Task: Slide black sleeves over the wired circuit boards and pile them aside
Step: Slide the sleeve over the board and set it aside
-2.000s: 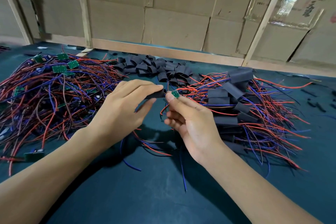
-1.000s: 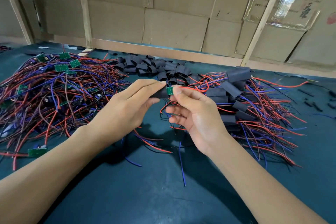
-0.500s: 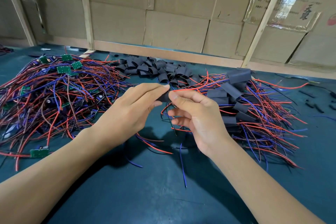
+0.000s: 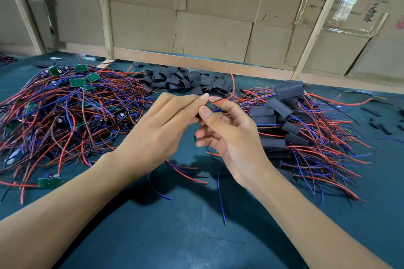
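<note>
At frame centre, the left hand [image 4: 161, 124] and right hand [image 4: 227, 131] both pinch one sleeve [image 4: 208, 106] above the desk [image 4: 196, 236]. Bare boards [image 4: 65, 111] crowd the left, sleeved ones [image 4: 290, 129] the right; open desk lies below.

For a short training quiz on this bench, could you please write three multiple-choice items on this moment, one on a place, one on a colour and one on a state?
1. Where does the heap of empty black sleeves lie?
A. at the far edge of the mat, between the two wire piles
B. at the near edge, under the forearms
C. on the cardboard wall

2. What colour are the bare circuit boards in the left pile?
A. white
B. green
C. yellow

3. What is between the two hands?
A. nothing, both are open
B. a pair of scissors
C. a black sleeve with wires, pinched by the left hand and right hand

Answers: 1 A, the heap sits by the wooden rail; 2 B, green boards top the left pile; 3 C, both grips meet on the sleeve.
</note>
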The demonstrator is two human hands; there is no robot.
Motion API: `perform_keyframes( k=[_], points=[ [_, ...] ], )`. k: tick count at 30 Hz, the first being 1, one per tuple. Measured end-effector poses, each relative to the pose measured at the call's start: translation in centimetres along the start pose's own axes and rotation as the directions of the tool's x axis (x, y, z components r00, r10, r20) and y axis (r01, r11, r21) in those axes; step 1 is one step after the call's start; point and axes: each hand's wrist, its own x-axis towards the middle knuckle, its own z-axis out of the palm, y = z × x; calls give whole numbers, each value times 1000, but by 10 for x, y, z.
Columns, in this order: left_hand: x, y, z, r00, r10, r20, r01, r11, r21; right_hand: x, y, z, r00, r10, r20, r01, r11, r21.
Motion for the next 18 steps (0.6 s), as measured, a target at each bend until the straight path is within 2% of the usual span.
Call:
perform_keyframes(
  k=[2,5,10,14,18],
  points=[
    [0,0,-1,1000,-3,-5,3,999,-34,1,-2,-3,1000,-1,20,2,999,-50],
    [2,3,-1,999,-29,-25,27,997,-71,1,-5,-7,996,-83,21,85,988,-128],
    [2,2,1,977,-199,-70,198,980,-19,-1,-19,-10,960,-280,-14,278,958,-73],
    [-3,-7,1,958,-284,-32,285,958,22,2,-35,-16,915,-370,-159,372,928,-19],
    [-7,-12,2,918,-394,48,396,918,-19,12,-51,-34,833,-356,-423,403,915,26]
  ],
)
